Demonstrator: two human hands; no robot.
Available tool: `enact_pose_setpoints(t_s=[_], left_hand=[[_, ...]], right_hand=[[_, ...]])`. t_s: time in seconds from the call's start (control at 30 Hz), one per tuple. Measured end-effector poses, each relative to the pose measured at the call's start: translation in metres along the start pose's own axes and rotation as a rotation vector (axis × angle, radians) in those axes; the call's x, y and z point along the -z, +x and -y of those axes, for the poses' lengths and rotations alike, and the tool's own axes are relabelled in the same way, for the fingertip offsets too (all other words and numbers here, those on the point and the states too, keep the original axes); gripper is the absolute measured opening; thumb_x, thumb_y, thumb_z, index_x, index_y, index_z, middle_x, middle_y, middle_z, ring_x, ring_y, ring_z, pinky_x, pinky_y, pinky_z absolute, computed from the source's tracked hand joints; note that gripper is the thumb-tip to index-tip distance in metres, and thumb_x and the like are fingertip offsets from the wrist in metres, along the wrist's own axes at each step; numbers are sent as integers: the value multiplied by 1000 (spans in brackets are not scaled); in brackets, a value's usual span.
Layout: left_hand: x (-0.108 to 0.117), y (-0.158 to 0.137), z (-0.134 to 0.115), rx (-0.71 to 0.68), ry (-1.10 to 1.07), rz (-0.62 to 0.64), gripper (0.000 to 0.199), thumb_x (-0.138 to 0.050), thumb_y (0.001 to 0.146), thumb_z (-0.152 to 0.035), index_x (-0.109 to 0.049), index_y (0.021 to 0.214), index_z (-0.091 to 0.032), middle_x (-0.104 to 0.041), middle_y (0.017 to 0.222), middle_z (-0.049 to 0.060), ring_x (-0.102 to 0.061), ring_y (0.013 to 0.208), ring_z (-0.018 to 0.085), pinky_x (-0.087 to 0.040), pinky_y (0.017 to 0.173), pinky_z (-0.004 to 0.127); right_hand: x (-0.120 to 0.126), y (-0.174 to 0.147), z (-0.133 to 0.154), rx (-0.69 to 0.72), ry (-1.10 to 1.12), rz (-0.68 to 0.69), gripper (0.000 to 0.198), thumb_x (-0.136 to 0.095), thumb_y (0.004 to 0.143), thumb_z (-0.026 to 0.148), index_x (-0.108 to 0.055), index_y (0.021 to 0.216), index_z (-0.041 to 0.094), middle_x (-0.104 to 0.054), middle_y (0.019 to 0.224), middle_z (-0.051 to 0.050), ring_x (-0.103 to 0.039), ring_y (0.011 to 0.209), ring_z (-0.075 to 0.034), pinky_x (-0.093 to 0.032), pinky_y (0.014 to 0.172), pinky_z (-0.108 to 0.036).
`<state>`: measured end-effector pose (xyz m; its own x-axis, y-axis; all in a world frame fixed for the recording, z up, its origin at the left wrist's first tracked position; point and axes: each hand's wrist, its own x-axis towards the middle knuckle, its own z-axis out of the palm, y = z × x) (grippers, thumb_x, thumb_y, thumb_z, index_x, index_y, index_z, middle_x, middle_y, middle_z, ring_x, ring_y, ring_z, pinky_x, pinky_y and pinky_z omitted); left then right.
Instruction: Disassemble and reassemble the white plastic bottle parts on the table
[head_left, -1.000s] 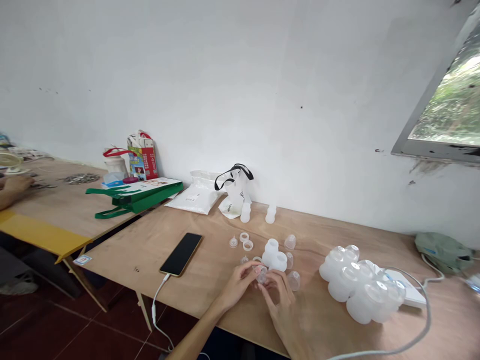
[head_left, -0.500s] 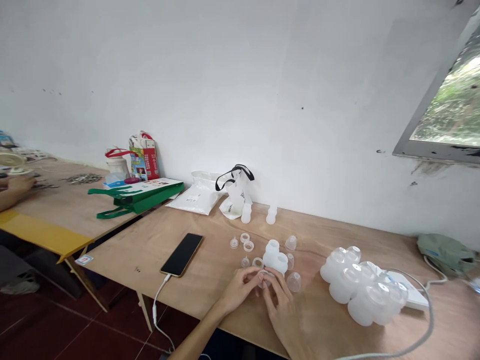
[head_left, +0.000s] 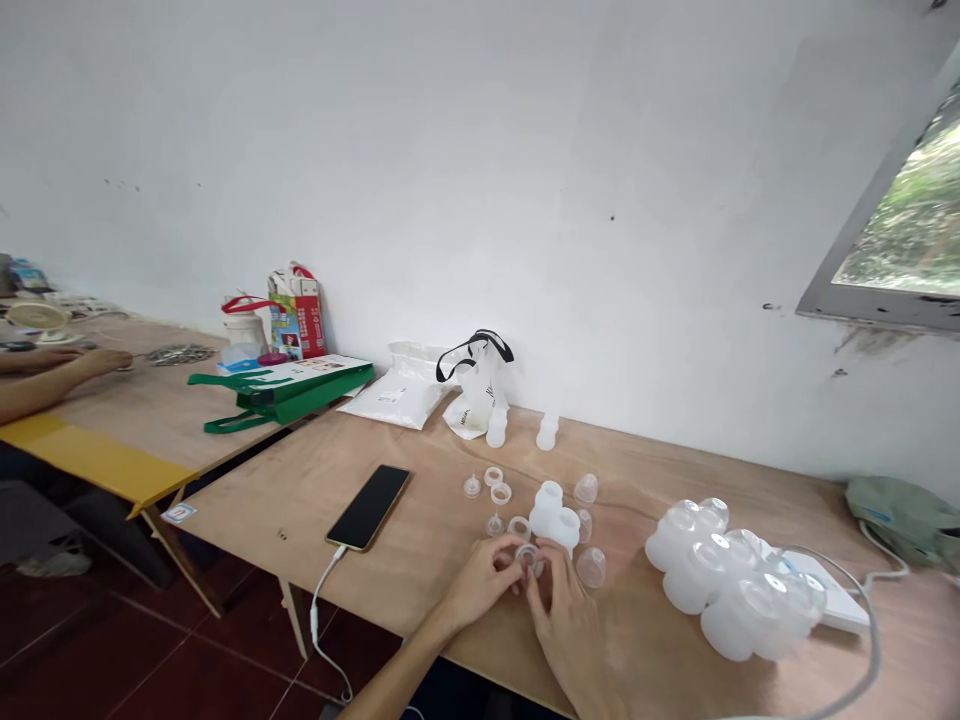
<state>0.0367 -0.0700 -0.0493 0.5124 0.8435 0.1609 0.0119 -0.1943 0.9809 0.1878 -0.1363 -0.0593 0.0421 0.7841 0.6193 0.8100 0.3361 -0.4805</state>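
Between the fingertips of both hands is a baby bottle collar ring [head_left: 527, 553], translucent, with something clear in its middle. My left hand [head_left: 487, 580] pinches its left side, and my right hand [head_left: 559, 595] grips its right side. Just beyond my fingers stand white bottle bodies [head_left: 551, 512]. To their left lie loose collar rings [head_left: 500, 493] and clear nipples [head_left: 472, 486], one nipple [head_left: 495, 525] close to my left hand. Clear domed caps [head_left: 591, 567] sit to the right of the bodies, the nearest beside my right hand.
Several capped bottles [head_left: 720, 565] cluster at the right, before a white box [head_left: 836, 595] and a grey cable [head_left: 874, 640]. Two bottle bodies [head_left: 547, 432] stand near the wall. A phone [head_left: 369, 508] lies at left. A co-worker's hands [head_left: 97, 362] rest at the far-left table.
My fingers have shifted and spread a little, so the ring shows more plainly from above. The view has turned slightly left. The co-worker's hand has moved rightward over their table.
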Motion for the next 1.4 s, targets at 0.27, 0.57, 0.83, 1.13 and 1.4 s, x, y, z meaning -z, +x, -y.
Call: enact_pose_setpoints(t_s=[0.27, 0.57, 0.83, 1.13, 1.4], left_hand=[[-2, -1, 0, -28, -14, 20, 29, -67, 87, -37, -67, 106, -16, -70, 74, 1, -61, 58, 14, -48, 63, 24], [-3, -3, -1, 16, -97, 47, 43, -67, 92, -58, -48, 103, -20, -68, 75, 0, -60, 62, 14, -48, 63, 23], [-2, -6, -16, -97, 129, 89, 46, -43, 105, -59, -59, 91, -18, -64, 76, 1, -58, 63, 14, -46, 65, 24], [-1, -3, -11, -124, 389, 8, 41, -46, 101, -49, -60, 78, -17, -57, 69, 0, -50, 66, 16, -35, 65, 25], [-2, -2, -6, -110, 422, -7, 33, -50, 94, -36, -43, 68, -19, -46, 67, -3, -40, 65, 14, -28, 63, 25]], right_hand=[[-1, -1, -3, -125, 186, 55, 27, -50, 101, 37, -64, 122, 27, -79, 104, -4, -77, 81, -20, -61, 63, -27], [7, 5, 2, -126, 356, 45, 34, -42, 106, 41, -68, 125, 30, -76, 125, -2, -73, 112, -21, -61, 92, -32], [-1, 1, -7, -187, 302, -53, 40, -46, 103, 50, -71, 122, 26, -78, 118, -6, -78, 93, -24, -64, 83, -36], [-1, 0, -7, -196, 287, -28, 38, -44, 103, 51, -71, 111, 25, -80, 106, -7, -77, 81, -22, -63, 76, -33], [-1, 0, -13, -153, 176, 11, 35, -44, 103, 50, -70, 101, 26, -79, 88, -4, -75, 72, -21, -59, 65, -30]])
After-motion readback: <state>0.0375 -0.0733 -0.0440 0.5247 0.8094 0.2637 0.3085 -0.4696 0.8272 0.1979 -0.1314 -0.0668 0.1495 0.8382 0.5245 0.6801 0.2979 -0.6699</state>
